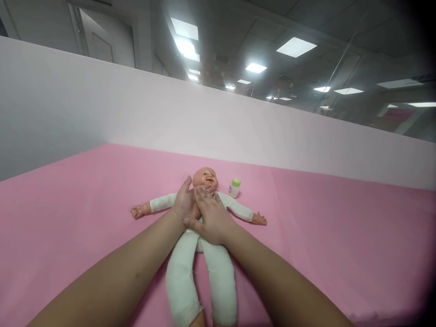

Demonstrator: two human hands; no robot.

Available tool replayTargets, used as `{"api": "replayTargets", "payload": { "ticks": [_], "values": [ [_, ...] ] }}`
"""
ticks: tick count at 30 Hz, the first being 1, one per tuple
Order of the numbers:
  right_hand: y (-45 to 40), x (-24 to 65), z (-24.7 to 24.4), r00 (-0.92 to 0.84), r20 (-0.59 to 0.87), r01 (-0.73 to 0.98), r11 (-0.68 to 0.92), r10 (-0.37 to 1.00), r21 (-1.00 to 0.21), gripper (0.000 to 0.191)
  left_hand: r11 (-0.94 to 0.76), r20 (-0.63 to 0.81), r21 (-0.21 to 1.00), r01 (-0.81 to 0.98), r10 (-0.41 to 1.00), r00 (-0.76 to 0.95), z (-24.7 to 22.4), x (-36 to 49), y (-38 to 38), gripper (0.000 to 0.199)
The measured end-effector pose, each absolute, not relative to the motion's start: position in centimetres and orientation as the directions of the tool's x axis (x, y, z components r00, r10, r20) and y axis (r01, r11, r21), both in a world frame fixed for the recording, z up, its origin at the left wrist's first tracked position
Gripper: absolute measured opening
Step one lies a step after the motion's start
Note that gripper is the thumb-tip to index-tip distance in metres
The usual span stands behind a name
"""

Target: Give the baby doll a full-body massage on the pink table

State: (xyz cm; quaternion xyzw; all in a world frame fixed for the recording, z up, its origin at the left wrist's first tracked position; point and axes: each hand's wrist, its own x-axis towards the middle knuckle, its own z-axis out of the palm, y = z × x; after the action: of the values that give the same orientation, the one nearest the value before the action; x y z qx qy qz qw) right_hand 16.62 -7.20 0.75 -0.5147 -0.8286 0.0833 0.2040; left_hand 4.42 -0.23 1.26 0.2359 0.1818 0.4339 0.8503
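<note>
A baby doll (220, 281) with a white cloth body lies on its back on a pink sheet, arms spread to both sides. Over its chest my left hand (186, 202) is turned palm up, thumb pointing up and fingers stretched out. My right hand (214, 218) lies flat across the left palm, palm down, its fingers extended. Neither hand grips anything. Most of the doll's torso is hidden beneath my hands and wrists. Just right of the doll's head stands a small clear bottle (234, 188) with a green cap and dark print.
The pink sheet (306, 236) covers the surface around the doll. A white low wall (204, 122) runs along the back, with glass above it. Another wall (44, 104) closes the left side. A door (102, 41) and ceiling lights show beyond.
</note>
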Motion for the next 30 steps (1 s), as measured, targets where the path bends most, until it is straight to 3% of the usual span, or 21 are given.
{"api": "replayTargets", "payload": {
  "ticks": [4,8,14,24,27,30],
  "values": [
    [-7.2,17.3,0.7,-0.331,0.273,0.85,0.411,0.903,-0.329,0.089,0.493,-0.087,0.554,-0.671,0.835,0.543,1.2,4.1,0.0,0.083],
    [-8.7,16.6,1.1,-0.416,0.33,0.787,0.517,0.848,-0.336,0.082,0.452,-0.11,0.558,-0.695,0.871,0.478,0.8,3.8,0.2,0.082],
    [-9.1,16.0,1.3,-0.52,0.291,0.713,0.595,0.803,-0.37,0.097,0.451,-0.111,0.56,-0.695,0.872,0.477,0.9,4.1,-0.2,0.082],
    [-7.4,16.5,0.6,-0.336,0.214,0.875,0.388,0.917,-0.289,0.101,0.469,-0.119,0.602,-0.646,0.853,0.509,1.9,4.2,-0.7,0.09],
    [-8.2,16.6,1.6,-0.392,0.249,0.861,0.448,0.886,-0.24,0.093,0.453,-0.11,0.611,-0.649,0.86,0.497,1.4,3.9,-0.3,0.093],
    [-9.3,16.4,2.5,-0.471,0.296,0.822,0.535,0.831,-0.194,0.07,0.427,-0.114,0.622,-0.657,0.879,0.463,1.1,3.9,0.0,0.09]
  ]
}}
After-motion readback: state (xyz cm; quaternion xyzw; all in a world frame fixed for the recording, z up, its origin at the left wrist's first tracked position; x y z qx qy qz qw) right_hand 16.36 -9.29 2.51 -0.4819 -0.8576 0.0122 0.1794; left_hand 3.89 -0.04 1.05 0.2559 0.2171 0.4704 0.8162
